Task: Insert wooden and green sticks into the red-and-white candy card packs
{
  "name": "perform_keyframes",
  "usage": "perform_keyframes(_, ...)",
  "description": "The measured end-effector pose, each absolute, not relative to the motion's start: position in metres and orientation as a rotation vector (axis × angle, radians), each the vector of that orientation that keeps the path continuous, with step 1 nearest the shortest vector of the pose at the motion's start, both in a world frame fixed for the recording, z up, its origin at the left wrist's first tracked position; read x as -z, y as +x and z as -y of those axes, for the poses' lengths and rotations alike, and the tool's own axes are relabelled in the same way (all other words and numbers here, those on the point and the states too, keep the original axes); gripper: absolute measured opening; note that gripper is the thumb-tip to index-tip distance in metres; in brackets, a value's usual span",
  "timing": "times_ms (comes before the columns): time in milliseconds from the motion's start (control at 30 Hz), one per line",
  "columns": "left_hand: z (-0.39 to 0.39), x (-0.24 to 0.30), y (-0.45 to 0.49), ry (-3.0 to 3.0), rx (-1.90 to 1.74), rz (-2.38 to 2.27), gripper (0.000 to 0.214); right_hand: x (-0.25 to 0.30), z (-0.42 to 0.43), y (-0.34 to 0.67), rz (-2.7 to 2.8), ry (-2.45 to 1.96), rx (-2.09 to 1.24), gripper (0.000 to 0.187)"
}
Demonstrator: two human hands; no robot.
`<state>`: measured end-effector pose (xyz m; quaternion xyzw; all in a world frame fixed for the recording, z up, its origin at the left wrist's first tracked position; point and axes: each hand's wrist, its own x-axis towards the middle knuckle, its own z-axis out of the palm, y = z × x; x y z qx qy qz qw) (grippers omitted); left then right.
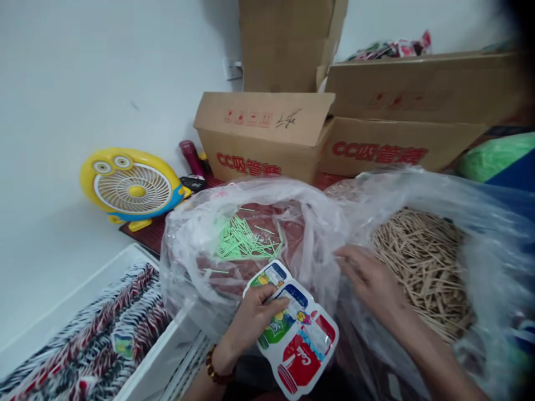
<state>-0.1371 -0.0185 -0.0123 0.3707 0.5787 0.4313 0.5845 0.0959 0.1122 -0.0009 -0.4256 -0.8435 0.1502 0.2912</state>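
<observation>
My left hand [261, 314] is closed on printed candy packets [307, 348], its thumb pressed on their front. The packets are white-edged and bottle-shaped, with a red Cola print and a green-and-yellow print; they overlap. My right hand [368, 275] is over the plastic between two clear bags, fingers stretched to the left and slightly apart, with nothing visible in them. Thin green sticks [244, 239] lie loose inside the left clear plastic bag [184, 239]. Many tan sticks [424, 262] fill the right clear plastic bag [497, 262], beside my right forearm.
At lower left, a white bin [144, 348] holds rows of stacked packets [92, 334]. A yellow cartoon fan [136, 189] stands by the wall. Behind the bags are cardboard boxes [259, 139] with red print. A dark red bottle [191, 157] stands beside them.
</observation>
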Motion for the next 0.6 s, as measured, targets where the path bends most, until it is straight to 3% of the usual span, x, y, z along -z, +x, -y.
perform_keyframes(233, 0.046, 0.03, -0.191, 0.653, -1.125, -1.437, 0.029, 0.01, -0.152, -0.069, 2.832, -1.078, -0.337, 0.017)
perform_keyframes(600, 0.054, 0.043, -0.222, 0.462, -1.189, -1.373, 0.027, 0.029, -0.155, -0.091, 2.883, -1.392, -0.134, 0.023)
